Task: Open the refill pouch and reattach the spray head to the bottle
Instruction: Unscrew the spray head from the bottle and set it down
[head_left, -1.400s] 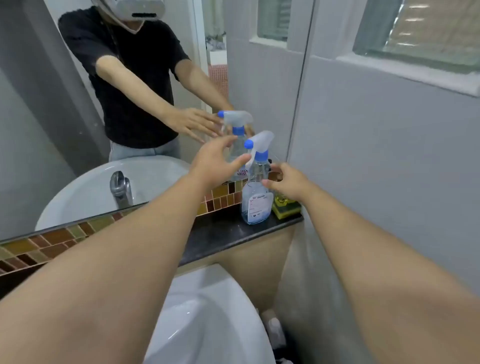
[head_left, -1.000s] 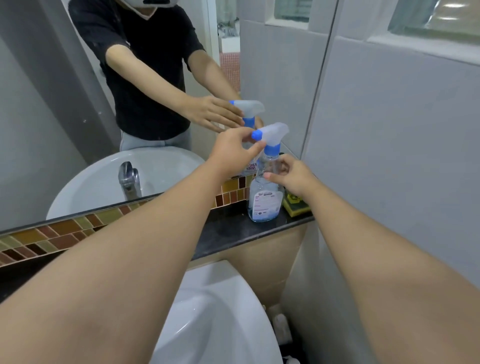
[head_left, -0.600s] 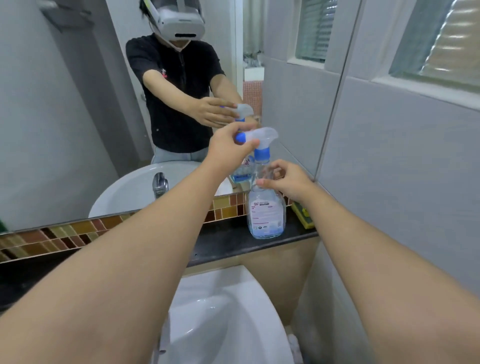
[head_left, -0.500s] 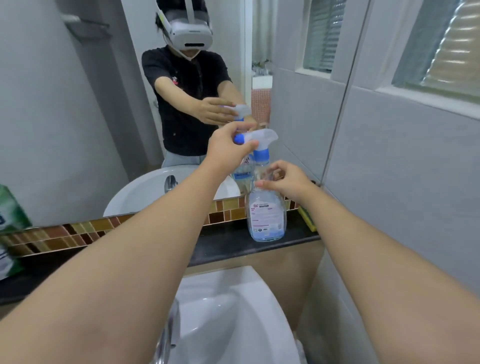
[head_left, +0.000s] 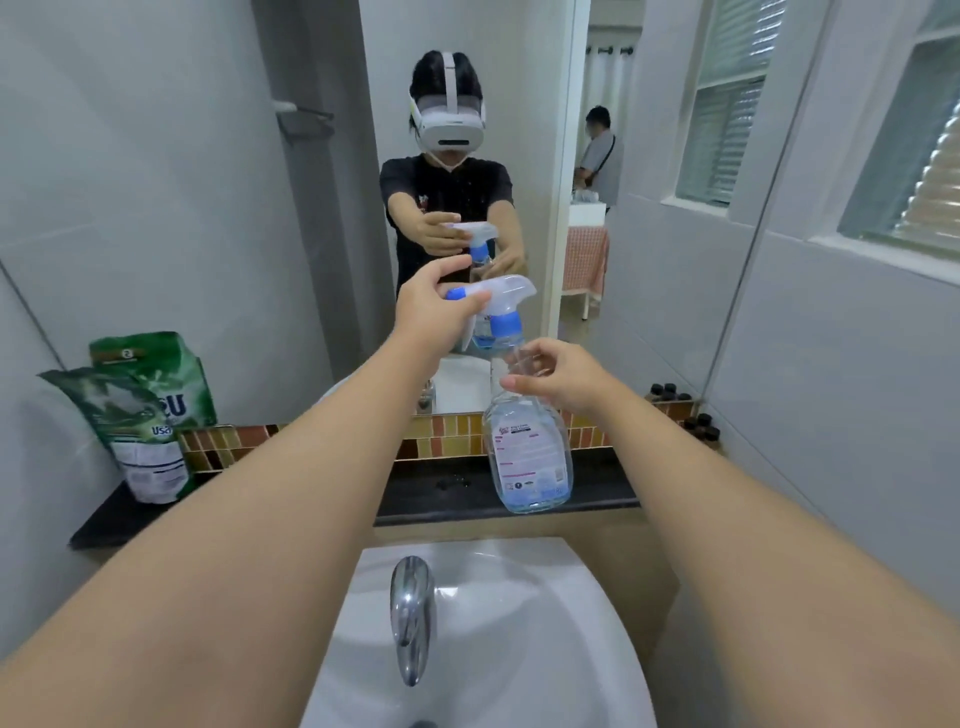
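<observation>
A clear spray bottle (head_left: 530, 457) with a little blue liquid at its bottom hangs just above the front of the dark ledge (head_left: 426, 493). Its white spray head (head_left: 501, 293) with a blue collar sits on the neck. My left hand (head_left: 434, 312) grips the spray head from the left, fingers over its blue nozzle. My right hand (head_left: 558, 379) holds the bottle's neck and shoulder from the right. A green refill pouch (head_left: 137, 431) stands upright at the ledge's left end, against the mirror.
A white sink (head_left: 478, 639) with a chrome tap (head_left: 413, 618) lies below the ledge. The mirror (head_left: 311, 208) behind shows my reflection and another person far off. Small dark-capped bottles (head_left: 701, 423) stand at the ledge's right end. A tiled wall with a window is close on the right.
The bottle has come left along the ledge, both hands staying on it. The view swung left and up, bringing the refill pouch and tap into sight.
</observation>
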